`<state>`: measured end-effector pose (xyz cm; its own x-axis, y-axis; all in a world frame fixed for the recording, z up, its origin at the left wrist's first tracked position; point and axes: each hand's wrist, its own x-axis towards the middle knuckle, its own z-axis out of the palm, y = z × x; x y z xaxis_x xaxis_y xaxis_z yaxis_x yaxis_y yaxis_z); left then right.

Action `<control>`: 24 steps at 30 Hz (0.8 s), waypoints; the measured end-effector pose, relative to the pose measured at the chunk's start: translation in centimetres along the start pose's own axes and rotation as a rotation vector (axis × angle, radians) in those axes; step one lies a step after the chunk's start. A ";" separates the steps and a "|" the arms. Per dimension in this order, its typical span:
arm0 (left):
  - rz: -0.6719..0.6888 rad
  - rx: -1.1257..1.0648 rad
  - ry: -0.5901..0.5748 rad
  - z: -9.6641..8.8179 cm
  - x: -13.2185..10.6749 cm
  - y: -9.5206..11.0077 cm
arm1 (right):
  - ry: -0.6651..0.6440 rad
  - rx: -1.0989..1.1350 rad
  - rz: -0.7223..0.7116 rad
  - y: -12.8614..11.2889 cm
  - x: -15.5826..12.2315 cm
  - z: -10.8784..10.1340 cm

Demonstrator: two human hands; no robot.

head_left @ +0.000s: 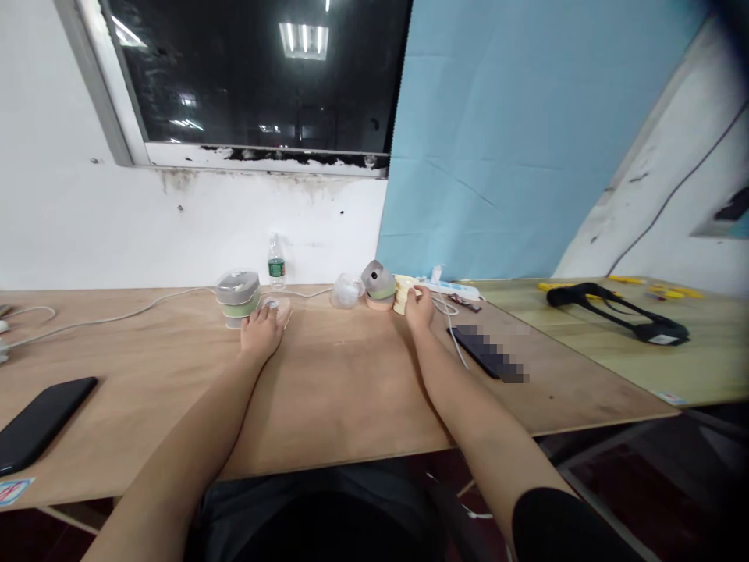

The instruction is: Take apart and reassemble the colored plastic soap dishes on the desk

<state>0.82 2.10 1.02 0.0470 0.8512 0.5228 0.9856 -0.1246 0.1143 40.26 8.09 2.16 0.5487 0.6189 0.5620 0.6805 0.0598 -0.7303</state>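
Head view: left hand is down on the plywood table, fingers slightly apart and lying over a pale round piece. The fingers cover part of it, so I can't tell whether they're gripping. Right hand is at a stack of cream rings, fingers close together against its side. Can't tell if they're clamped.

Between the hands, left to right: a clear plastic dome, then a grey cone-shaped part on a peach base, just beside the ring stack. Just beside the left hand is a grey lidded canister with a green band. A water bottle stands behind the pale piece, against the wall.

In the way: a white cable runs from a power strip past the right hand, near a black phone. A second cable runs behind the left hand. Another phone lies front left. On the next table are a black strap and yellow pieces.
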 end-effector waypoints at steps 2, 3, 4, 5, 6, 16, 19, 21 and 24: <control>-0.008 0.030 -0.008 0.3 -0.1 0.1 | -0.018 -0.032 -0.019 1.3 0.7 -0.1; -0.010 0.043 -0.014 0.4 -0.1 0.1 | -0.036 -0.046 -0.025 1.8 0.8 -0.1; -0.011 0.053 -0.019 0.5 -0.2 0.1 | -0.058 -0.059 -0.029 2.2 0.9 -0.1; -0.011 0.062 -0.021 0.5 -0.3 0.1 | -0.083 -0.071 -0.034 2.5 1.0 0.0; -0.011 0.071 -0.021 0.5 -0.3 0.2 | -0.106 -0.084 -0.038 2.7 0.9 0.1; -0.024 0.086 -0.022 0.7 -0.5 -0.1 | -0.061 -0.123 -0.025 2.8 0.7 0.9; -0.025 0.068 -0.024 0.7 -0.5 0.0 | -0.022 -0.077 -0.021 2.7 0.6 0.6; -0.025 0.058 -0.025 0.6 -0.5 0.0 | -0.007 -0.039 -0.031 2.6 0.5 0.4; -0.031 0.054 -0.028 0.5 -0.5 0.0 | 0.001 -0.004 -0.041 2.5 0.5 0.3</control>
<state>0.90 1.95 0.31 0.0204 0.8680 0.4961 0.9940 -0.0710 0.0833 42.11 8.80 0.46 0.5210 0.6152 0.5916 0.7041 0.0819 -0.7053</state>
